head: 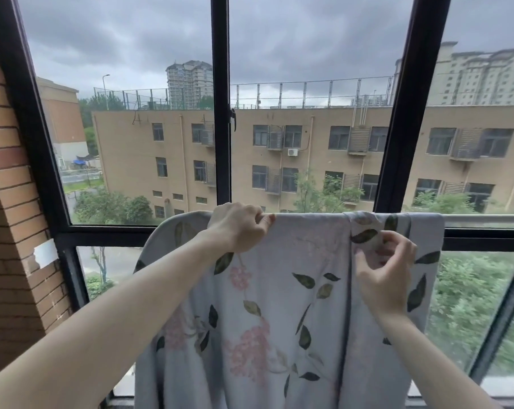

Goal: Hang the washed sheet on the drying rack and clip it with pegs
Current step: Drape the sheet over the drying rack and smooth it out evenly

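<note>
A pale grey-blue sheet (279, 290) printed with pink flowers and dark leaves hangs over a horizontal rail (485, 219) in front of the window. My left hand (238, 228) grips the sheet's top fold over the rail, fingers curled on the far side. Lower and to the right, my right hand (388, 267) pinches a fold of the sheet just below the rail, next to a vertical overlap in the cloth. No peg shows in view. The rail under the sheet is hidden.
A black-framed window (220, 113) fills the view, with a handle at mid-height on the centre bar. A brick wall (11, 231) stands at the left with a white tag on it. The bare rail runs on to the right edge.
</note>
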### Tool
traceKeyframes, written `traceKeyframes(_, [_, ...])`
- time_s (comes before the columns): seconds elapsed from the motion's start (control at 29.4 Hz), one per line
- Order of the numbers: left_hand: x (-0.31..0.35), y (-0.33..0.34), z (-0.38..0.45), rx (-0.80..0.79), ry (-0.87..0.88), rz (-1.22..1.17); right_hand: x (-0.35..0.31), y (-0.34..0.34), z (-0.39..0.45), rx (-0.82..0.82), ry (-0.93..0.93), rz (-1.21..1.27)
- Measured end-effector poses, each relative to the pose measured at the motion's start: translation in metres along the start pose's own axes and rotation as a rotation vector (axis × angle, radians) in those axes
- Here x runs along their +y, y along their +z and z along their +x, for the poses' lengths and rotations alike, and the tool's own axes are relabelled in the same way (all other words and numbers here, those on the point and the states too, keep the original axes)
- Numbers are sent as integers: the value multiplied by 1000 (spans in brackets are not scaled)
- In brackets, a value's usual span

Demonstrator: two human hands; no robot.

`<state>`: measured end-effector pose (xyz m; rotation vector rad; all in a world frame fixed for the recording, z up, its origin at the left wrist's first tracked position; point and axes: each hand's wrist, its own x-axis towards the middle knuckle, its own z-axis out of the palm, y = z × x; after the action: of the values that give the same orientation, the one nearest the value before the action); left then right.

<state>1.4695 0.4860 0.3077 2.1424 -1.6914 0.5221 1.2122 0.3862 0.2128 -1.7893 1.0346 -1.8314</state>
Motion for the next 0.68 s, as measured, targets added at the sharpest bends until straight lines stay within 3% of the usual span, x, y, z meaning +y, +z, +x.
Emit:
traceKeyframes(0.07, [-1, 1, 0, -2, 1, -2, 39, -24, -3, 62, 249, -97])
traceKeyframes(0.17, [-4, 3, -1, -12, -27, -10, 66, -37, 0, -73, 452, -194])
traceKeyframes(0.27, [-5, 0, -1, -16, -13, -10, 77, -39, 11, -231, 515, -303])
traceKeyframes(0.41, [-8, -1, -2, -18, -17, -11, 85, -39, 29, -241, 516, -433])
traceKeyframes(0.48, [-9, -3, -4, -32, -26, 0, 70, -43, 41, -125, 473, -325])
traceKeyframes(0.58, [-8, -3, 0, -48, -36, -14, 33, -62, 101, 260, 301, -148])
traceKeyframes(0.68, [-11, -6, 1, -109, -78, 1, -6, -60, 165, 350, 112, -105])
